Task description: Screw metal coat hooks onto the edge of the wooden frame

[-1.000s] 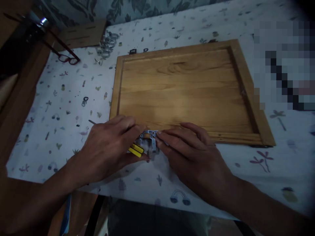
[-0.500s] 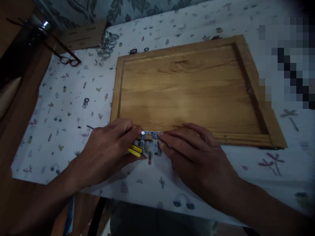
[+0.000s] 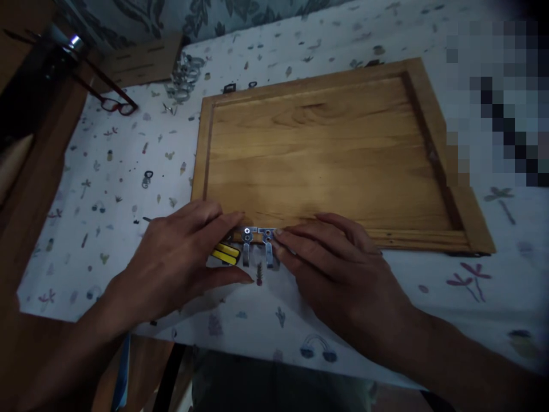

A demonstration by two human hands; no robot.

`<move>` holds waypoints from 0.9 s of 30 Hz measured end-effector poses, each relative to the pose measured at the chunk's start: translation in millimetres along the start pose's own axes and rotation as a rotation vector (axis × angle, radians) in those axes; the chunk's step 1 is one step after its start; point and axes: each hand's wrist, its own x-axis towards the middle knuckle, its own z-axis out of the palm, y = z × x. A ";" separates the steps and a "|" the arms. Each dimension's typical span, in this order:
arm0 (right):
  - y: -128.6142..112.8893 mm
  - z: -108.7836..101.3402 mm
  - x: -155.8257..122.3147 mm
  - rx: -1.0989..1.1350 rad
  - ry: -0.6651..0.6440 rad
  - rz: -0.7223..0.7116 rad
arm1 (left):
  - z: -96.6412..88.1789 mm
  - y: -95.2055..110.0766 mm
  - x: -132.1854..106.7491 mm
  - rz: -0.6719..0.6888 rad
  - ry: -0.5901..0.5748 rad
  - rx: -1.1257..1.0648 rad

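Observation:
A framed wooden panel (image 3: 326, 149) lies flat on a patterned white cloth (image 3: 115, 171). At its near edge sits a small metal bracket (image 3: 257, 243) with a screw head and two prongs hanging over the edge. My left hand (image 3: 180, 263) is curled over a yellow-and-black handled tool (image 3: 226, 253), whose thin metal tip pokes out to the left. My right hand (image 3: 338, 269) lies with its fingers stretched along the panel's near rail, fingertips touching the bracket's right side.
Red-framed glasses (image 3: 112, 103) lie at the far left. A heap of metal hardware (image 3: 185, 77) and a flat wooden piece (image 3: 143, 60) sit at the back. Small dark fittings (image 3: 229, 88) lie behind the panel. A pixelated patch covers the right.
My left hand has slid slightly left and opened a little off the bracket, showing more of the yellow handle. The view shifted slightly. My right hand stays put.

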 end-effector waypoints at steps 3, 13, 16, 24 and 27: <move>-0.6 0.4 -0.4 0.006 -0.002 0.003 | -3.2 2.4 2.3 0.000 0.015 -0.049; -4.5 0.4 0.1 -0.043 -0.017 0.005 | 6.4 13.8 11.5 -0.004 -0.056 -0.027; -5.9 0.7 1.2 -0.059 -0.015 0.012 | 6.5 13.4 11.4 0.007 -0.066 -0.027; -8.8 1.7 -1.0 -0.066 -0.009 0.004 | 6.9 13.9 10.2 0.024 -0.038 -0.009; -9.0 2.7 -2.5 -0.074 0.000 0.009 | 5.2 14.6 9.8 0.023 -0.040 -0.014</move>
